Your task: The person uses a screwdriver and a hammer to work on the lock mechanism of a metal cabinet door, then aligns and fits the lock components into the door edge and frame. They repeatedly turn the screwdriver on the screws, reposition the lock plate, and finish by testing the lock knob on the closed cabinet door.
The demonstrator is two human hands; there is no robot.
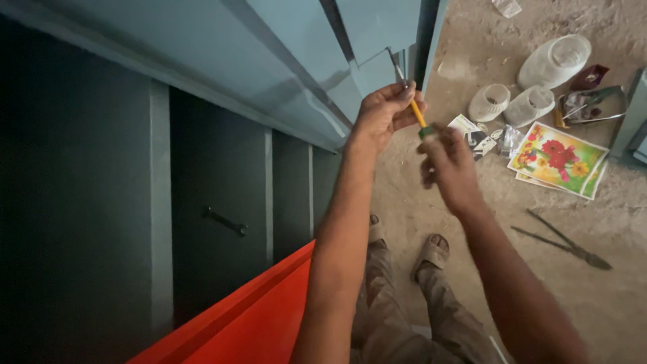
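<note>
You are holding a screwdriver [412, 101] up against the blue-grey cabinet [283, 61] at about 12 o'clock of the view. Your left hand [385, 111] is curling shut around its yellow shaft near the metal tip, which is touching the cabinet's edge. Your right hand [448, 165] is closing on the green end of the handle, just at 4 o'clock of the left; it is blurred, so the finger positions are hard to tell.

Below, at 6 o'clock, your sandalled feet [431, 251] are standing on the dusty floor [606, 296]. An orange panel [256, 317] is slanting in at 7 o'clock. In the dark shelf space at 9 o'clock a spanner [226, 221] is lying.

At 2 o'clock three white jars [529, 104] are lying on the floor, with a flower picture [558, 158] just beside them and a small tray [593, 104] of bits behind. At 4 o'clock a pair of shears [563, 241] is lying well apart from your hands.
</note>
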